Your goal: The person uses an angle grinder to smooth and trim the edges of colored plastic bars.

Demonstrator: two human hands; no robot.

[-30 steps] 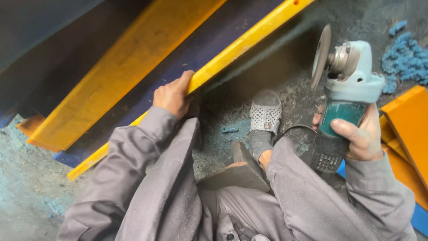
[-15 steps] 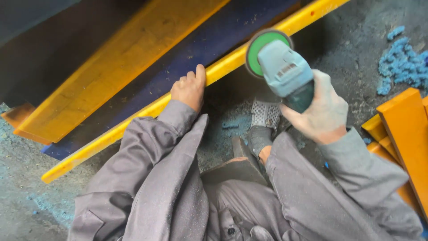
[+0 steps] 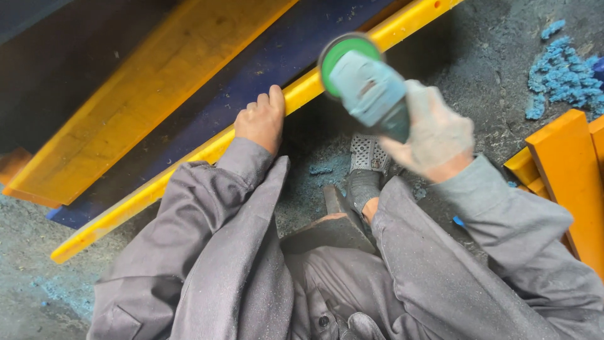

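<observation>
Looking down from the head camera, I see a seated person in grey work clothes. Across the upper left of the frame runs a long steel section, yellow flanges with a dark blue web between; its near yellow beam edge (image 3: 207, 151) slants from lower left to upper right.

My left hand (image 3: 261, 121), at centre frame, lies pressed flat on that edge, fingers together and curled over it, holding nothing. My right hand (image 3: 434, 135), right of centre, is dust-coated and wrapped tightly around the body of a pale teal angle grinder (image 3: 368, 88). Its green-backed disc (image 3: 343, 53) sits at upper centre, just beside the beam edge; motion blur hides whether it touches the metal.

I judge the main risk to be how near the disc is to the bare left hand on the same edge. A kick or a skid along the flange could carry the wheel towards those fingers. A one-handed grip gives less control if the disc snags. The loose grey sleeve (image 3: 478, 208) and a foot in a perforated grey shoe (image 3: 368, 154) directly below the tool could also catch sparks or the wheel.

No box, bin or tray shows anywhere. Blue shavings (image 3: 560, 69) lie loose on the dark floor at the upper right, and more orange-yellow steel pieces (image 3: 566, 170) rest at the right edge.
</observation>
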